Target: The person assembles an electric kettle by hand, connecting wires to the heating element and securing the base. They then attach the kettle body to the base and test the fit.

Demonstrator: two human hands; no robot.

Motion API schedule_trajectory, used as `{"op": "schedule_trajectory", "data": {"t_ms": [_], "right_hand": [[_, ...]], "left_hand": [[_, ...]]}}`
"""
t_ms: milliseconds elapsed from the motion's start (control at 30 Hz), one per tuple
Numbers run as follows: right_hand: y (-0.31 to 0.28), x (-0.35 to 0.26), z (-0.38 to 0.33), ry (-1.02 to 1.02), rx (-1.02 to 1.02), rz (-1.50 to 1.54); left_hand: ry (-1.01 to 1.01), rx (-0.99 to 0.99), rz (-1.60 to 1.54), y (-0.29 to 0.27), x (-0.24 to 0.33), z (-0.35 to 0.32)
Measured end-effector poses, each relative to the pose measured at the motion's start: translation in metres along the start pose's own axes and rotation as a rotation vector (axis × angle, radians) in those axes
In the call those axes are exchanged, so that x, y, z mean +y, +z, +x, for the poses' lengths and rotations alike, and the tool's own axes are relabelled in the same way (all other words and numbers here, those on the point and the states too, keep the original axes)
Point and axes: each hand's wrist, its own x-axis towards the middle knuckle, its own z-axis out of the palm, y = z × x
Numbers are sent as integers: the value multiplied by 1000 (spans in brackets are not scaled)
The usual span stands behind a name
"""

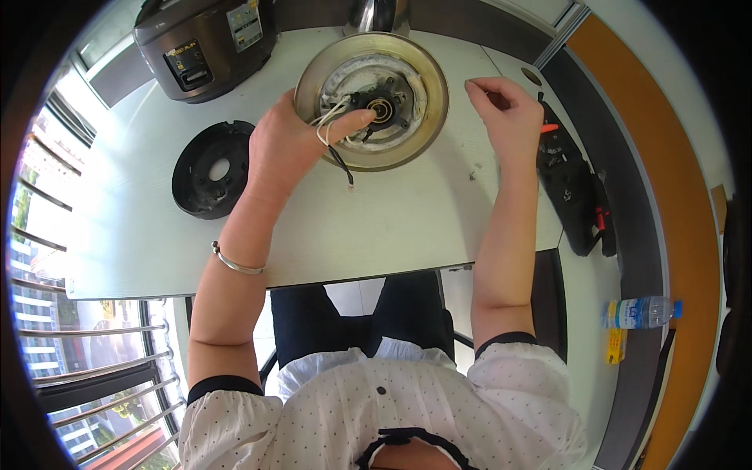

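A round metal kettle body [312, 69] stands bottom up on the table, showing a whitish heating plate and a black round coupler [381, 112] with brass-coloured rings at its centre. My left hand [294, 137] grips its left rim, the thumb stretched over the underside onto the coupler. White wires [327, 125] run out by that thumb, and a short black lead [341, 164] hangs over the rim. Right of the kettle, my right hand [507, 113] is raised with thumb and forefinger pinched; anything between them is too small to make out. A black round plastic base [192, 176] lies beside my left wrist.
A dark rice cooker [207, 51] stands at the back left, and a shiny metal vessel [376, 14] behind the kettle. An open black tool case [572, 192] lies along the right edge. Small debris [473, 174] dots the white table [376, 227]. A water bottle [642, 312] is farther right.
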Motion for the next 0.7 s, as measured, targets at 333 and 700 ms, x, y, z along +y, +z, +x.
{"op": "schedule_trajectory", "data": {"t_ms": [333, 700], "right_hand": [[34, -15, -23, -622, -35, -105], [40, -17, -25, -745, 45, -314]], "left_hand": [[-23, -19, 22, -1, 1, 0], [17, 7, 84, -3, 10, -6]]}}
